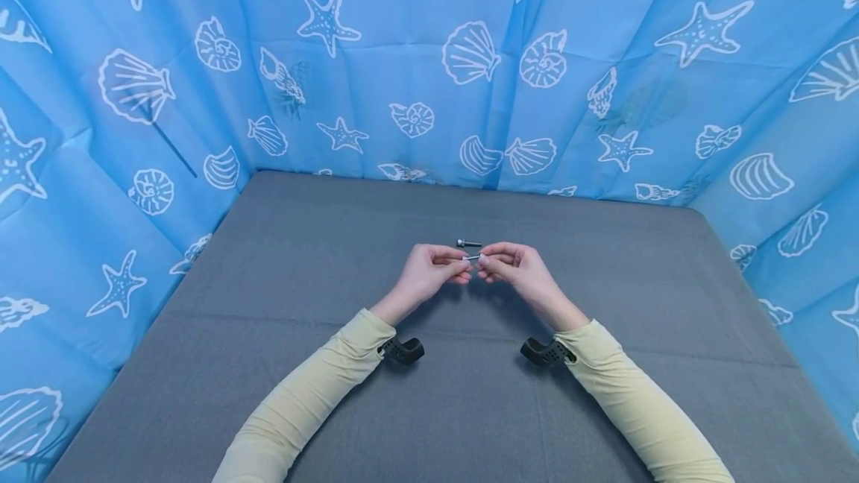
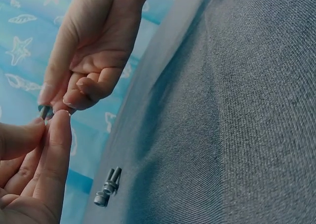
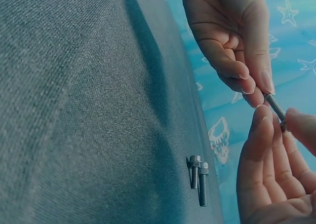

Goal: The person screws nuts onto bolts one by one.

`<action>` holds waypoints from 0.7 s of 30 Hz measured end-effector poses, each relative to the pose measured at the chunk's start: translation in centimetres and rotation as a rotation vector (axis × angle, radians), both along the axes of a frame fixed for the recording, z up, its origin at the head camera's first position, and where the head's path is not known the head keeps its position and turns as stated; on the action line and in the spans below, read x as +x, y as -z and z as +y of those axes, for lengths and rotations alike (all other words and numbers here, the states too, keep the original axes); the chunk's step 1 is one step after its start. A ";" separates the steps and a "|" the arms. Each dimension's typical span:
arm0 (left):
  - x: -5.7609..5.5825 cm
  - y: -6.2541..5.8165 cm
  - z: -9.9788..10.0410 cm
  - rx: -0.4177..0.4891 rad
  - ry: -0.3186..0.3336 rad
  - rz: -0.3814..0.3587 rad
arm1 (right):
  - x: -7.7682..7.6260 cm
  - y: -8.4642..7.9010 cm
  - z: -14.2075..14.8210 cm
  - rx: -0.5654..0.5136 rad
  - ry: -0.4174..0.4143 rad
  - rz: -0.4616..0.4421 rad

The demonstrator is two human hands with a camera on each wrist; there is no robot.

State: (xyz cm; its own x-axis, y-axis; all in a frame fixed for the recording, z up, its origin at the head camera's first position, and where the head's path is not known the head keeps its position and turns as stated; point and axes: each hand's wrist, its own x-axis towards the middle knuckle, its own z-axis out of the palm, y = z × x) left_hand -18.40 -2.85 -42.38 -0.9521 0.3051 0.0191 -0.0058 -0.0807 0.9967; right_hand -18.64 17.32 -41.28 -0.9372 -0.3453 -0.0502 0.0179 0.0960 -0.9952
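Observation:
Both hands meet above the grey table, one at each end of a slim metal bolt [image 3: 275,108]. With thumb and fingertips my left hand [image 1: 424,273] pinches the left end of this bolt. At the other end sits a small dark nut [image 2: 45,108], which my right hand [image 1: 515,268] pinches; fingertips partly cover it. The threaded shank shows between the hands in the right wrist view. Just beyond them, two more bolts [image 3: 195,170] lie side by side on the cloth, each with a thick head end; in the head view they overlap into one shape [image 1: 468,243].
The grey cloth-covered table [image 1: 335,244] has shallow creases. A blue curtain [image 1: 429,80] with white shells and starfish surrounds its back and sides. Black wrist mounts [image 1: 403,351] jut inward from both pale yellow sleeves [image 1: 322,386].

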 end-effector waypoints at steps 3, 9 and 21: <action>0.0 0.0 0.1 -0.003 0.001 0.004 | -0.1 0.0 0.0 0.033 -0.001 -0.011; 0.1 -0.1 0.1 0.004 -0.003 0.006 | 0.0 0.0 0.2 -0.023 -0.030 0.010; 0.2 -0.5 0.0 0.002 0.011 0.006 | 0.1 -0.2 0.2 0.050 -0.039 0.010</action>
